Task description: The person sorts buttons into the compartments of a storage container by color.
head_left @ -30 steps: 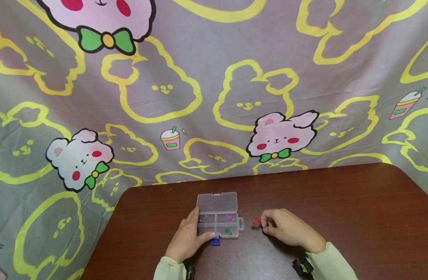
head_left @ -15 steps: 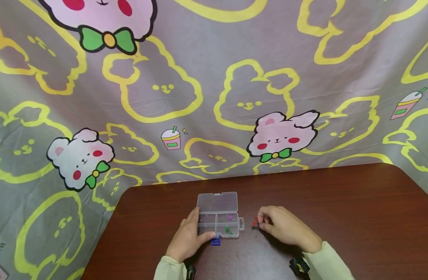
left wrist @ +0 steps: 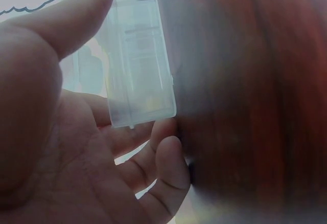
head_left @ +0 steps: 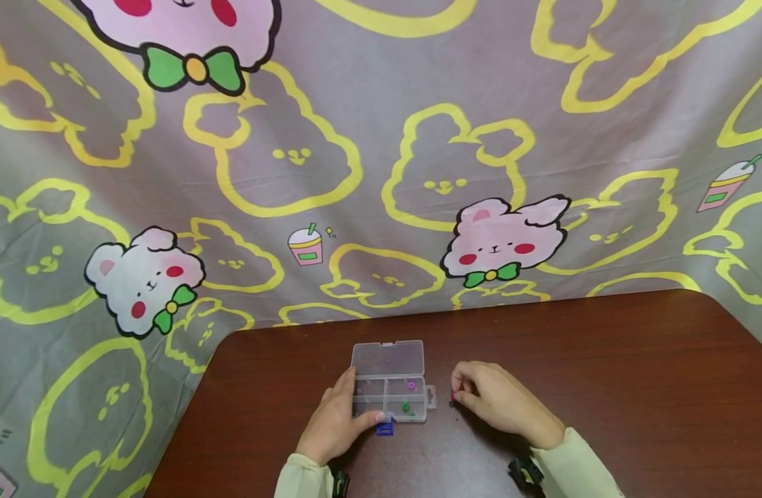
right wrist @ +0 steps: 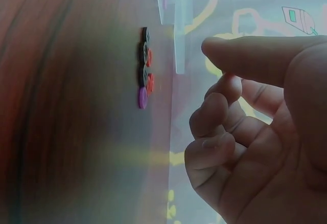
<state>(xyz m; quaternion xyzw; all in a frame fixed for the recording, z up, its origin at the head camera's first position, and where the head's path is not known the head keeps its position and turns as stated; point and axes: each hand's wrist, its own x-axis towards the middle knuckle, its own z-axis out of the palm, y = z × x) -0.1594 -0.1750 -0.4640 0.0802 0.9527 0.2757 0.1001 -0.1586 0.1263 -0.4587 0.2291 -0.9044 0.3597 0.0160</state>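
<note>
A clear plastic compartment box (head_left: 407, 418) lies with its lid (head_left: 388, 358) raised at the back. My left hand (head_left: 333, 423) holds it at the left, thumb over the front edge near a blue latch (head_left: 385, 428). In the left wrist view the box corner (left wrist: 143, 75) sits between thumb and curled fingers. A purple button (head_left: 411, 385) is in the back right compartment, green pieces (head_left: 405, 407) in the front right. Right of the box, my right hand (head_left: 502, 400) is loosely curled over small buttons. The right wrist view shows black (right wrist: 144, 75), red (right wrist: 150, 83) and purple buttons (right wrist: 143, 98) on the table.
The dark wooden table (head_left: 636, 373) reaches to a patterned cloth (head_left: 368, 173) hanging behind it. A hanging tab (head_left: 431, 396) sticks out from the box's right side. A black wrist device (head_left: 525, 473) is below the right hand.
My right hand has moved left toward the box, and its fingers now cover most of the button pile in the head view. The left hand and box stay in place.
</note>
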